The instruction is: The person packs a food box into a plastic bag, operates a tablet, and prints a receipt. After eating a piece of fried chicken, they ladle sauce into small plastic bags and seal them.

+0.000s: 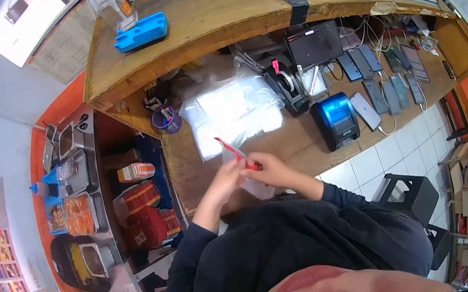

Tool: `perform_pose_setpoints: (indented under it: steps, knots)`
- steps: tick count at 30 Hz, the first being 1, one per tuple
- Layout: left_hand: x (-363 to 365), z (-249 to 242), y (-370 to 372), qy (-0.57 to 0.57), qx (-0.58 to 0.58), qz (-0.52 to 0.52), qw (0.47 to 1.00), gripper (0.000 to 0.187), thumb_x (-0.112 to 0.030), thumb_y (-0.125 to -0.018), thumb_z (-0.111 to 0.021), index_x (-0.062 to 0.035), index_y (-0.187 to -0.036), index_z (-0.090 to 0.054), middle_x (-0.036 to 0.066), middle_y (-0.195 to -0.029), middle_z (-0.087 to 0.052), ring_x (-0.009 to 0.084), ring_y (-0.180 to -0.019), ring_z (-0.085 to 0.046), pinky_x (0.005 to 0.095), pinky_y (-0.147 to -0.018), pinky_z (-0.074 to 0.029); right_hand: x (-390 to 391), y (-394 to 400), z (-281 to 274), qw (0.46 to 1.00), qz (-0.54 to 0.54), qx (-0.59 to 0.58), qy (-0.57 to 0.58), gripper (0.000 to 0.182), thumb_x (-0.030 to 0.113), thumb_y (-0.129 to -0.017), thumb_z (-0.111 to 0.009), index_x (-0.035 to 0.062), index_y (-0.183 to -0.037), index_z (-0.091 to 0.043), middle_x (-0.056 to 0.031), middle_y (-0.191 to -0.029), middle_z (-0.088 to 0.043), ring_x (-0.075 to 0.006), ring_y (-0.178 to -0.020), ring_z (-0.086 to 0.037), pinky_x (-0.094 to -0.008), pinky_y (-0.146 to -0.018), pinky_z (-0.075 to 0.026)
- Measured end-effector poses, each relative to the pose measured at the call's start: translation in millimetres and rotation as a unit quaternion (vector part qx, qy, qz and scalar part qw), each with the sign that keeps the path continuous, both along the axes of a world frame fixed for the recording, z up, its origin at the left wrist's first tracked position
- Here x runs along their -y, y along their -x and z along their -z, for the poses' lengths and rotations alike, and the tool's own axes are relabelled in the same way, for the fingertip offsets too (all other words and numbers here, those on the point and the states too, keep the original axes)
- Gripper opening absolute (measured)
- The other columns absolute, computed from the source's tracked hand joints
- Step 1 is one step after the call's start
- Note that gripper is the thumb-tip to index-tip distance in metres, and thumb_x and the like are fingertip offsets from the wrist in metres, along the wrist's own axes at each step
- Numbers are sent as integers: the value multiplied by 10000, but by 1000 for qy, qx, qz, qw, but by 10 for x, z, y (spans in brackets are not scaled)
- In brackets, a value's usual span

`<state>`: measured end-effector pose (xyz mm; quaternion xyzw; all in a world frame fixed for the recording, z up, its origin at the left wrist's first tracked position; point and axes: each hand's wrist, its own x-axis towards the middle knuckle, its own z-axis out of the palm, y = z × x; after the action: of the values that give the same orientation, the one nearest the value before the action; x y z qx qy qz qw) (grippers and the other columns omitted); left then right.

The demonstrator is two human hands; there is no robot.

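Red-edged clear bag [240,158] sat pinched between our left hand [224,180] and right hand [272,168], held just above the wooden tabletop [301,141] near the stacked plastic bags [234,112].

Worn matt wood counter [301,141] — glossy clear plastic bags [231,112], crinkled

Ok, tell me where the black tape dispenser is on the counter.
In the head view, the black tape dispenser stands on the wooden counter, right of the clear plastic bags, up-left of the blue receipt printer and below the small black screen.
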<state>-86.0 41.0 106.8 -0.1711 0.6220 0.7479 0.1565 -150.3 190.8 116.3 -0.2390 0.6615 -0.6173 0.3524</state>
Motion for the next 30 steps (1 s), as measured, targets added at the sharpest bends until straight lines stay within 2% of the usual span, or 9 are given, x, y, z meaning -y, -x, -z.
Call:
perform_pose_setpoints:
  steps: [4, 8, 11, 12, 15, 18, 24, 28, 30]
  knots:
    - [-174, -16, -252, 6, -45, -41, 998, 203, -225, -925, -441, -99, -780, -504, -54, -600, -417, 43, -488, -379, 189, -435, -307, -205, -158, 156, 994, 53, 76, 49, 228, 102, -797, -601, 55, -663, -424, 17, -624, -453, -57, -584, -403, -234, -497, -351]
    - [-218, -45, -334, 107, -101, -74, 986, 198, -176, -912, -454, -41, -783, -518, -48, -602, -451, 40, -483, -373, 217, -427, -306, -594, -21, 317, 961, 273, 34, 26, 115, 19, -783, -537, 59, -701, -466, 19, -626, -443, -41, -579, -407, -214, -502, -356]
    - [-290, 130, -294, 227, -260, -37, 938, 220, -159, -882, -492, 0, -731, -516, -13, -559, -467, 60, -485, -365, 254, -427, -310, -800, 96, 87, 886, 389, -243, -76, 53, 6, -744, -566, 24, -773, -526, -49, -634, -490, -122, -568, -481, -245, -541, -402]
    - [-341, 51, -278, 227, -260, -41, 938, 220, -159, -882, -492, 0, -731, -516, -13, -559, -467, 60, -485, -365, 254, -427, -310, -785, 54, -90, 887, 385, -244, -76, 53, 6, -744, -566, 24, -773, -526, -49, -634, -490, -122, -568, -481, -245, -541, -402]
    - [-566, -148, -210, 258, -205, 43, 943, 260, -174, -835, -546, 21, -671, -493, 112, -538, -400, 83, -507, -360, 288, -449, -323, -669, -57, -381, 953, 29, -266, -143, 155, 78, -751, -563, 24, -888, -609, -152, -882, -611, -302, -768, -592, -356, -670, -465]
    - [-741, -124, -170, 250, -229, 138, 931, 254, -195, -839, -535, 17, -703, -502, 131, -562, -447, 130, -505, -423, 312, -474, -348, -562, 90, 172, 902, -219, -212, -307, 208, 119, -775, -551, 20, -953, -593, -175, -946, -604, -326, -825, -580, -384, -718, -453]
    - [-1025, 19, -216, 174, -296, 213, 915, 233, -212, -848, -508, 0, -752, -499, 164, -644, -517, 268, -567, -504, 353, -537, -379, -264, 21, 488, 948, -134, -225, -180, 235, 113, -777, -562, 20, -992, -580, -162, -968, -603, -287, -861, -573, -357, -755, -446]
    - [-900, 119, -189, 169, -293, 239, 910, 209, -181, -846, -508, -10, -725, -499, 133, -623, -512, 240, -577, -508, 322, -570, -395, -72, -102, 787, 973, -60, -208, -74, 259, 107, -779, -571, 20, -1023, -570, -151, -985, -602, -257, -891, -567, -336, -785, -439]
    - [-716, 365, -160, 183, -340, 35, 922, 174, -147, -773, -610, -40, -873, -517, 106, -807, -524, 230, -762, -517, 314, -703, -414, -254, -103, 948, 981, -17, -191, -21, 272, 105, -780, -575, 20, -1039, -565, -146, -994, -601, -241, -905, -564, -325, -800, -436]
